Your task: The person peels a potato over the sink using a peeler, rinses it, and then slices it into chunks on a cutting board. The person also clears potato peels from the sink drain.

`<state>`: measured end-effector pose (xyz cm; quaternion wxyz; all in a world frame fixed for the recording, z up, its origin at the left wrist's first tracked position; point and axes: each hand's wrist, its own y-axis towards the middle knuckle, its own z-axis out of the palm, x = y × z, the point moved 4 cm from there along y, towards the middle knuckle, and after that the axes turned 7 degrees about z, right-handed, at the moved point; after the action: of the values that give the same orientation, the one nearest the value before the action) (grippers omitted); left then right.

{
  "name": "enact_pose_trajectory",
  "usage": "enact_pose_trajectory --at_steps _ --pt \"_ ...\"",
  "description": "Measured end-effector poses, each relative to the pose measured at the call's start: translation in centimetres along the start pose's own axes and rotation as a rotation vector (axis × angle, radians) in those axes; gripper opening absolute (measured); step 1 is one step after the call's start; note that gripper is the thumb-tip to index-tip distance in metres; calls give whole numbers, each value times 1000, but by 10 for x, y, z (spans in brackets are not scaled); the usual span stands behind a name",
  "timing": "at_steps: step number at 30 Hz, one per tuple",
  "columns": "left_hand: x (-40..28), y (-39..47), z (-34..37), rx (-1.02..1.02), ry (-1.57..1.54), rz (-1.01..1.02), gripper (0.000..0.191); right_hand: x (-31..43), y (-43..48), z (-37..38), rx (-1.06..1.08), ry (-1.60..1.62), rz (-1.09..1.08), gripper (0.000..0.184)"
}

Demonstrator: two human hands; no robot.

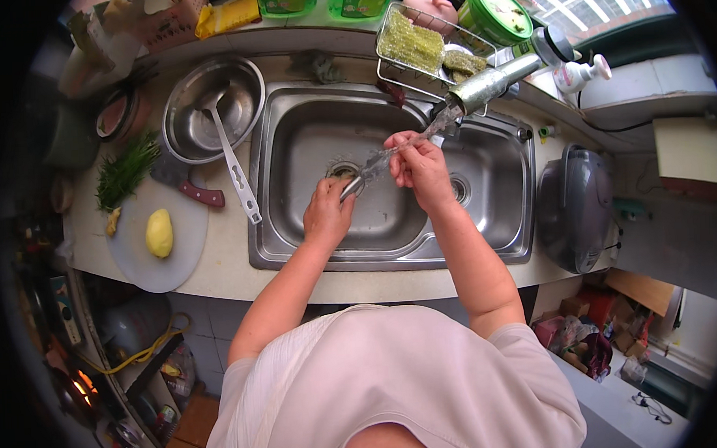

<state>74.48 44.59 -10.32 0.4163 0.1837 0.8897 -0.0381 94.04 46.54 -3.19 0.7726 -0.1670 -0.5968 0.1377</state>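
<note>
Over the large basin of a double stainless-steel sink [360,263], my left hand [327,210] grips a small metal utensil [351,188], possibly a peeler, its far end blurred by running water. My right hand [420,169] is higher and to the right, in the stream, with its fingers curled. Whether anything sits between those fingertips cannot be made out. Water [386,155] pours from the metal faucet [484,90] at the upper right, passes my right fingers and reaches the utensil. A drain [343,170] lies just beyond my left fingertips, partly hidden.
Left of the sink, a steel bowl [183,129] holds a slotted white-handled spatula or spoon [233,160]. A white cutting board [159,278] carries a peeled potato [159,233], ginger [114,222], green herbs [126,173] and a cleaver [200,194]. A wire rack [410,83] holds sponges [410,41].
</note>
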Motion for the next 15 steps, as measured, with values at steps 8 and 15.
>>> enact_pose_trajectory --at_steps 8,15 --pt "4 7 35 84 -28 -114 31 28 10 8 111 -57 103 24" --pt "-13 16 90 356 -1686 -795 45 39 -3 -48 -109 -264 -213 20"
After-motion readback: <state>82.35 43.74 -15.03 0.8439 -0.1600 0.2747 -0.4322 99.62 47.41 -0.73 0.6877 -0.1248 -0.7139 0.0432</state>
